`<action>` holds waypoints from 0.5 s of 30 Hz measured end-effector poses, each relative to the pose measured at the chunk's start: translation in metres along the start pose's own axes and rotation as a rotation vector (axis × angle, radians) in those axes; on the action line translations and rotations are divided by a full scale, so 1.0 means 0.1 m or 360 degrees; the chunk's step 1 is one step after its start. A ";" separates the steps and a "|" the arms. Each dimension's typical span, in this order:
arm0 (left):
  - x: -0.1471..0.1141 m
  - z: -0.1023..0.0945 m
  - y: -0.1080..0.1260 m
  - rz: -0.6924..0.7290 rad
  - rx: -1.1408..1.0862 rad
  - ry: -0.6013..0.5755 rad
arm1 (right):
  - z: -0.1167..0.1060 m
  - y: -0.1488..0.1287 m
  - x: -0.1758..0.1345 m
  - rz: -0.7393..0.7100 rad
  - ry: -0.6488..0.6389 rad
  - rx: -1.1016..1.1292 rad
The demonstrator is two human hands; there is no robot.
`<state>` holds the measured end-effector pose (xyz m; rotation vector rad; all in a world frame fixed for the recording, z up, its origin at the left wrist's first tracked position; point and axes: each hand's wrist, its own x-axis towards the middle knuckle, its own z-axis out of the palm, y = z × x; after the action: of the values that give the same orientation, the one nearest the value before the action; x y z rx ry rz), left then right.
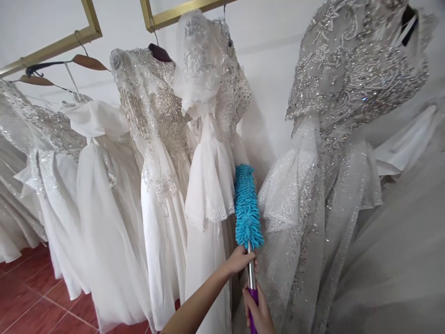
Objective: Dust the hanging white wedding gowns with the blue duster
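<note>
Head view: left hand (239,260) and right hand (259,311) both grip duster (247,208) pole (fingers wrapped closed), blue head between white gowns (208,185).

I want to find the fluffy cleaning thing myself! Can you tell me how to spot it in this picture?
Look along the row of white dresses hanging on the gold rail. In the gap before the big sparkly silver gown stands the duster, held by the left hand and the right hand. It is the only bright blue, shaggy thing there, on a metal pole with a purple grip.
</note>
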<state>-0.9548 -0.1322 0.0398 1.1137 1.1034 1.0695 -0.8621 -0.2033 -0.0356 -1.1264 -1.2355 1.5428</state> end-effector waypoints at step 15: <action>-0.64 -0.09 0.37 0.0366 -0.0049 -0.0088 | -0.49 0.00 0.26 -0.0364 -0.0546 -0.0390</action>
<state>-0.9758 -0.1898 0.0827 1.2600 0.9278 1.2226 -0.8209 -0.1676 -0.0450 -0.8519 -1.7589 1.4761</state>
